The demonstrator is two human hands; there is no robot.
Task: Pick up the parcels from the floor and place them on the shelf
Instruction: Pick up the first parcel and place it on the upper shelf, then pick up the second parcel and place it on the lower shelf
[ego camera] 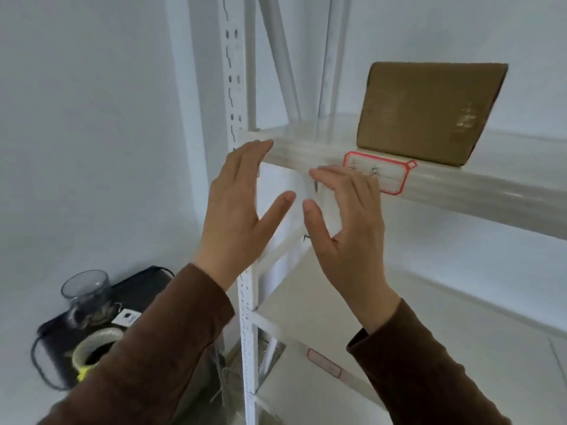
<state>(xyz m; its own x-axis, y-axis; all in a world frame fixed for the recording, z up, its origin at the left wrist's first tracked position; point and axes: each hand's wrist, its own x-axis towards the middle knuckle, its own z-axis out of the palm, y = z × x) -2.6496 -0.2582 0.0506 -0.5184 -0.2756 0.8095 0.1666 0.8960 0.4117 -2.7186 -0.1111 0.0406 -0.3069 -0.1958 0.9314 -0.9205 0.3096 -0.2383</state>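
Hiding shelf [306, 148] label [389, 176], right hand [346, 237] empty

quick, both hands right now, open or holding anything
Left hand: open, fingers spread, holding nothing.
Right hand: open, holding nothing, in front of the shelf edge below the parcel.

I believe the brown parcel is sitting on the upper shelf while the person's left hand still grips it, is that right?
Not quite: in the head view the brown parcel does sit on the upper shelf, but the left hand is open and empty below it, like the right hand.
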